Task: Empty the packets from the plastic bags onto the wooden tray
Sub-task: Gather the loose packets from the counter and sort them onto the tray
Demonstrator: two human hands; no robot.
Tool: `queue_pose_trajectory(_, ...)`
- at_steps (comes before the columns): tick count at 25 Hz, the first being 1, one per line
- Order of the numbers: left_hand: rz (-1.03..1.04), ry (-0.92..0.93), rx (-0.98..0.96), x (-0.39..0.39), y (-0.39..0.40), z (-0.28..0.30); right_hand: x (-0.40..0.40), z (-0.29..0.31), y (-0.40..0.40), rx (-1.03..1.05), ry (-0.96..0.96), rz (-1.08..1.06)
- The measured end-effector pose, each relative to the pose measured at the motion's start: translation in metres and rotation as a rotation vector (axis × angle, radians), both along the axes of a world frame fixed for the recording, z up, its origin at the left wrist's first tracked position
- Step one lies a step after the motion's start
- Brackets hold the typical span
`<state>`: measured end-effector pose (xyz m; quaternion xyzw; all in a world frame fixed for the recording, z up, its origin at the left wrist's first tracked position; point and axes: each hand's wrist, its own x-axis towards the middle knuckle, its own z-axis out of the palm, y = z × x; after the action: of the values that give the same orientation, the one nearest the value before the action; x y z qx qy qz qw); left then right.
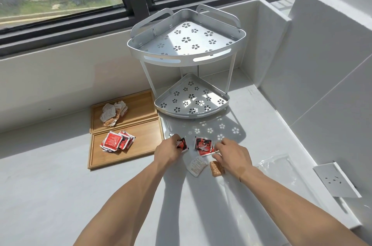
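Two wooden trays lie on the white counter at the left. The near tray (145, 141) holds a pile of red packets (116, 142). The far tray (138, 104) holds a pile of pale and brown packets (112, 113). My left hand (168, 150) pinches a red-and-black packet (182, 145) on the counter. My right hand (231, 155) rests with fingertips on the edge of two red packets (203, 146). A white packet (196, 165) and a brown packet (215, 168) lie loose below them. An empty clear plastic bag (277, 165) lies to the right.
A two-tier silver corner rack (187, 54) with flower cut-outs stands behind the hands, by the window sill. A white wall rises at the right. A grey socket plate (336, 181) sits at the counter's right edge.
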<state>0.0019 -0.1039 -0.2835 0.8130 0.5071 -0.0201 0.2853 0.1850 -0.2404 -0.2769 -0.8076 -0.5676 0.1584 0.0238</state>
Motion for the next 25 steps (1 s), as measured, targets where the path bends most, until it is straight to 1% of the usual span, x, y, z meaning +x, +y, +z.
queue_pose_trajectory(3, -0.007, 0.027, 0.005, 0.001, 0.005, 0.001, 0.003, 0.002, 0.027, -0.003, -0.037, 0.043)
queue_pose_trajectory(7, -0.003, 0.065, -0.003, 0.000, 0.012, -0.001, -0.001, 0.001, 0.057, -0.151, -0.078, 0.120)
queue_pose_trajectory(10, -0.003, 0.095, -0.001, -0.002, 0.017, -0.006, -0.008, -0.007, 0.067, -0.212, -0.081, 0.163)
queue_pose_trajectory(14, 0.005, 0.092, -0.010, -0.003, 0.020, -0.010, -0.010, -0.009, 0.077, -0.227, -0.005, 0.136)
queue_pose_trajectory(19, 0.004, 0.094, -0.026, -0.003, 0.019, -0.012, -0.006, -0.009, 0.078, -0.186, 0.002, 0.146)
queue_pose_trajectory(22, -0.004, 0.095, -0.028, -0.004, 0.021, -0.012, 0.004, -0.001, 0.081, -0.132, 0.133, 0.091)
queue_pose_trajectory(23, -0.002, 0.098, -0.028, -0.004, 0.021, -0.012, 0.007, 0.001, 0.081, -0.160, 0.175, 0.099)
queue_pose_trajectory(25, 0.002, 0.101, -0.033, -0.002, 0.020, -0.012, 0.011, 0.002, 0.080, -0.243, 0.165, 0.178)
